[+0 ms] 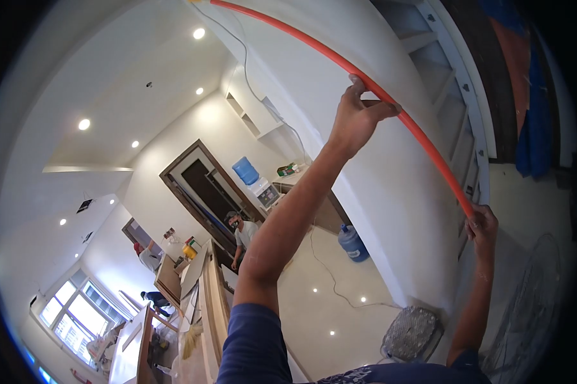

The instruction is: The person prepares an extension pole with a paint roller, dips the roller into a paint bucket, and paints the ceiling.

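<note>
A long, narrow orange-red strip (423, 137) runs across the smooth white panel (372, 166) in front of me, from the top of the view down to the right. Whether it is a hollow tube or a flat bar I cannot make out. My left hand (360, 118) grips the strip around its middle, fingertips on its upper edge and thumb beside it. Down at the strip's lower end, my right hand (482, 227) is closed around it, its fingers partly hidden. Both arms are stretched out, the left one higher.
White open shelving (439, 73) stands right of the panel. A blue water bottle (353, 243) and a lumpy wrapped bundle (411, 333) are on the floor, with a thin cable (340, 291) between them. Stacked boards (208, 307) lie at left. A masked person (243, 238) and others are farther back.
</note>
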### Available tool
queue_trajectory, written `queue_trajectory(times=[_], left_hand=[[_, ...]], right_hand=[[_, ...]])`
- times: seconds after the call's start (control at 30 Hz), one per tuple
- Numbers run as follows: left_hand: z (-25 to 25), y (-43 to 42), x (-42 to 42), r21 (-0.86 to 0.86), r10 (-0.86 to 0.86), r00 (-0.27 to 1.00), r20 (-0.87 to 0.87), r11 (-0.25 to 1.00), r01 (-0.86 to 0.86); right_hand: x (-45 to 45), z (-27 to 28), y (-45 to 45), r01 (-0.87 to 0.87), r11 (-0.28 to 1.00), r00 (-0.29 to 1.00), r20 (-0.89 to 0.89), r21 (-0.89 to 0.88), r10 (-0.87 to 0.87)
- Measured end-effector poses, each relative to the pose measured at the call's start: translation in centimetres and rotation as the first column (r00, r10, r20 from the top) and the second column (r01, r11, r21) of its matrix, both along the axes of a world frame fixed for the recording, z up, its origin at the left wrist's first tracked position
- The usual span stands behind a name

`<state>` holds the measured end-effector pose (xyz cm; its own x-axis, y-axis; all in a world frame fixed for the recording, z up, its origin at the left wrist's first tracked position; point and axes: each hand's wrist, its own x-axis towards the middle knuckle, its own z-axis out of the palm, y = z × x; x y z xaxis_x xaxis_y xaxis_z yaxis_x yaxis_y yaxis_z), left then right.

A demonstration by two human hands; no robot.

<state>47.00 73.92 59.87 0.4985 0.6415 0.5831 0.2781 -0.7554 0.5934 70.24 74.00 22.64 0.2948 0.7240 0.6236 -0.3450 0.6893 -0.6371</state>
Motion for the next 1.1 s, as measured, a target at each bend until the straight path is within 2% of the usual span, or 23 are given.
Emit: queue_trajectory(times=[0.1, 0.17, 0.33, 0.43, 0.6, 0.63, 0.83, 0.93, 1.1], left_hand=[[-0.2, -0.5, 0.2, -0.005, -0.014, 1.000, 0.026, 1.000, 0.014], [-0.2, -0.3, -0.1, 0.050, 0.013, 0.999, 0.029, 0.999, -0.015], [0.7, -0.6, -1.8, 0.038, -0.026, 0.996, 0.086, 0.999, 0.023], [-0.3, -1.3, -2.8, 0.020, -0.040, 0.997, 0.060, 0.999, 0.039], [-2.0, -3.0, -2.9, -0.046, -0.036, 0.999, 0.031, 0.998, 0.038], [-2.2, -2.4, -3.0, -0.096, -0.077, 0.995, 0.068, 0.992, 0.083], [-3.0, -2.5, -2.6, -0.059, -0.041, 0.997, 0.061, 0.997, 0.044], [-3.1, -2.4, -2.6, -0.106, -0.052, 0.994, 0.099, 0.992, 0.062], [-3.1, -1.6, -2.8, -0.073, -0.040, 0.993, 0.107, 0.996, 0.048]], right_hand=[[-0.3, -0.6, 0.4, 0.009, 1.000, 1.000, 0.030, 0.009, -0.010], [-0.7, -1.1, 0.6, -0.014, 1.000, 1.000, 0.027, 0.017, 0.013], [-3.1, 2.6, 0.5, -0.065, 0.996, 0.997, 0.033, 0.059, 0.063], [-3.3, -1.4, 1.2, -0.019, 0.996, 1.000, -0.007, 0.085, 0.020], [-3.8, -4.0, -0.7, -0.005, 1.000, 1.000, -0.021, 0.012, 0.005], [-3.9, -4.2, -0.9, -0.009, 1.000, 1.000, -0.025, -0.010, 0.009], [-3.6, -4.1, -1.7, -0.040, 0.999, 0.998, -0.051, -0.013, 0.040], [-3.5, -3.8, -2.1, -0.040, 0.999, 0.998, -0.051, 0.000, 0.040], [-3.2, -2.8, -2.3, -0.007, 0.997, 1.000, 0.029, -0.072, 0.009]])
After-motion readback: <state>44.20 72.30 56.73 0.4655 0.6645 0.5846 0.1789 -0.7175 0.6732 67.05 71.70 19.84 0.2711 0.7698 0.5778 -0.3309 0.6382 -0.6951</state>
